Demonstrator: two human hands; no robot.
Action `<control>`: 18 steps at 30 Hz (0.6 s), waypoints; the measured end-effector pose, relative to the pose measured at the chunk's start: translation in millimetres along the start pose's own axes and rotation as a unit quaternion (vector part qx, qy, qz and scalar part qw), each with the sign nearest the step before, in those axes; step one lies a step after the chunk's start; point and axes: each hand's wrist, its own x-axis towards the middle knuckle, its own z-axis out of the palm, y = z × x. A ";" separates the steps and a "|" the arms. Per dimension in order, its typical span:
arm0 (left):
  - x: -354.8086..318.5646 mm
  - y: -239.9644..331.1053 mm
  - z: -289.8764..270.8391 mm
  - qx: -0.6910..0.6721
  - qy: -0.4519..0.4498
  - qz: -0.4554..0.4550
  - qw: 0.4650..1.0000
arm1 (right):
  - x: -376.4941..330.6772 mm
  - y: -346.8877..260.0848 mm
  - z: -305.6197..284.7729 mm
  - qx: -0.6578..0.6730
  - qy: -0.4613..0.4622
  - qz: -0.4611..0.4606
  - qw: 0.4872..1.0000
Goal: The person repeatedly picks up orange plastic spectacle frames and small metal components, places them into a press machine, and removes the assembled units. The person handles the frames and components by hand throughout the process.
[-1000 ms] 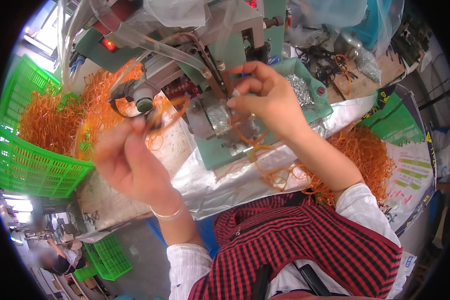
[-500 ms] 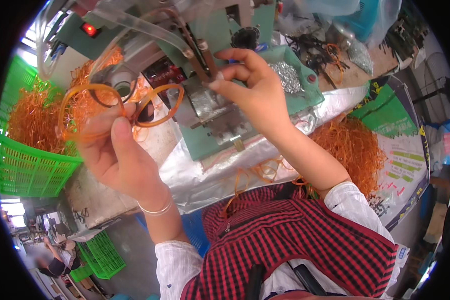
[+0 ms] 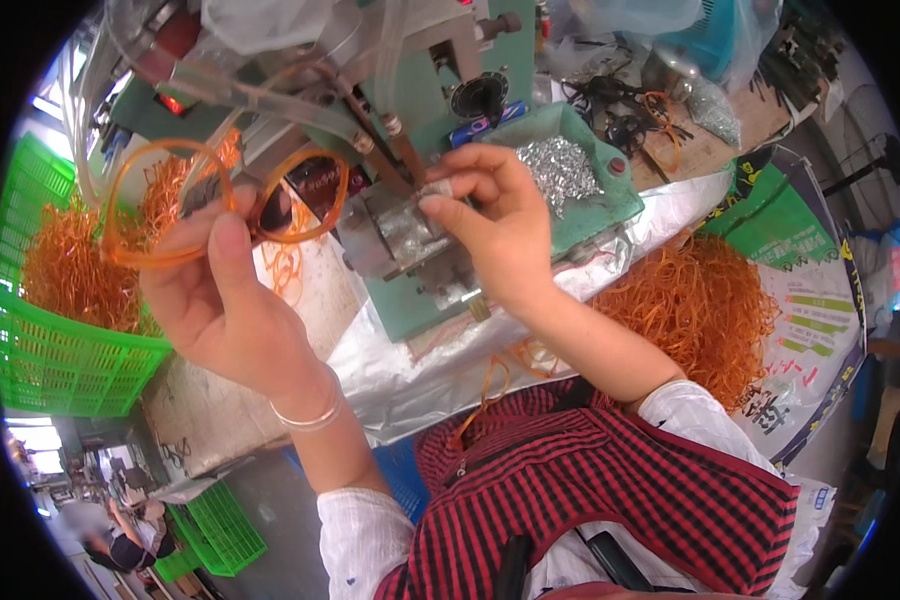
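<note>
Presently, left hand (image 3: pixel 235 310): thumb and fingers pinched on orange loops (image 3: pixel 292 238), raised at the left of the machine (image 3: pixel 395 310).
Right hand (image 3: pixel 500 225): thumb and forefinger close together by the prongs (image 3: pixel 407 152); cannot tell whether they grip anything.
Tray (image 3: pixel 612 205): silvery bits (image 3: pixel 560 172), just beside the right hand.
Basket (image 3: pixel 70 350): orange strands (image 3: pixel 80 268), far left.

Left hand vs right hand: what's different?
The left hand holds an orange frame; whether the right hand holds anything is unclear. The left hand is left of the metal block; the right hand is close by. The left hand has a wristband; the right shows none. Both are bare.
</note>
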 end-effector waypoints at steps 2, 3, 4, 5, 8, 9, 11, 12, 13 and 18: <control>-5.3 2.0 -0.7 -0.013 0.010 -0.012 1.000 | -2.7 -2.8 5.1 0.053 0.005 0.019 0.998; -5.0 1.5 -2.8 -0.017 0.003 -0.012 1.000 | -2.4 -3.6 7.9 0.068 0.009 0.022 0.997; -4.5 2.5 -2.7 -0.009 0.002 -0.017 1.000 | -2.5 -4.4 9.6 0.083 0.011 0.025 0.996; -3.3 3.7 -2.1 0.000 0.002 -0.021 1.000 | -1.8 -4.5 9.3 0.061 0.006 0.017 0.998; -0.8 6.4 -1.4 0.017 -0.012 -0.017 1.000 | 1.2 -6.0 6.5 0.000 -0.008 0.000 1.000; -0.6 7.7 -1.5 0.020 -0.019 -0.012 1.000 | 3.6 -10.5 6.3 -0.017 -0.013 -0.002 1.000; -4.2 10.8 -4.1 0.022 -0.009 -0.025 0.999 | 4.6 -25.0 5.9 -0.087 -0.021 0.028 0.996; -7.1 11.5 -4.1 0.023 -0.004 -0.032 0.999 | 3.2 -35.1 3.1 -0.142 -0.065 0.009 0.988; -13.7 12.2 -1.9 0.008 -0.055 -0.017 0.998 | 1.3 -47.8 -3.5 -0.200 -0.098 -0.015 0.975; -62.1 12.2 6.0 0.072 -0.290 0.169 0.939 | 26.3 -61.9 -54.1 -0.364 -0.119 -0.054 0.922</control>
